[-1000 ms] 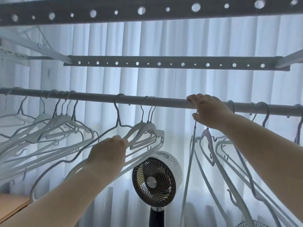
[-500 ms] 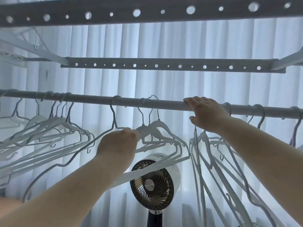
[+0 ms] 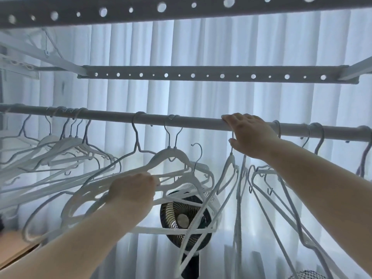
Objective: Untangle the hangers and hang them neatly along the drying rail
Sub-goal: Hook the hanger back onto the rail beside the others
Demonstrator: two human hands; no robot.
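Observation:
A grey drying rail (image 3: 191, 120) runs across the view. My left hand (image 3: 132, 190) grips the shoulder of a white hanger (image 3: 198, 184) whose hook (image 3: 196, 147) is off the rail and hangs free below it. Beside it, two white hangers (image 3: 171, 156) stay hooked on the rail, and their arms cross the held one. My right hand (image 3: 249, 131) grips the rail, fingers over the top, thumb beneath against a hanger's wire neck (image 3: 231, 150). Tangled hangers (image 3: 261, 178) droop steeply under that hand. A crowded bunch of hangers (image 3: 60, 143) hangs at the left.
Two perforated bars (image 3: 201, 75) of the rack cross above the rail. A round fan (image 3: 183, 218) stands behind the hangers, in front of white curtains. A wooden surface (image 3: 12, 248) shows at lower left, a mesh basket (image 3: 308, 275) at the bottom right edge.
My left hand lifted one white hanger's hook off the rail and then lowered it; the hook now hangs free. My right hand stayed on the rail.

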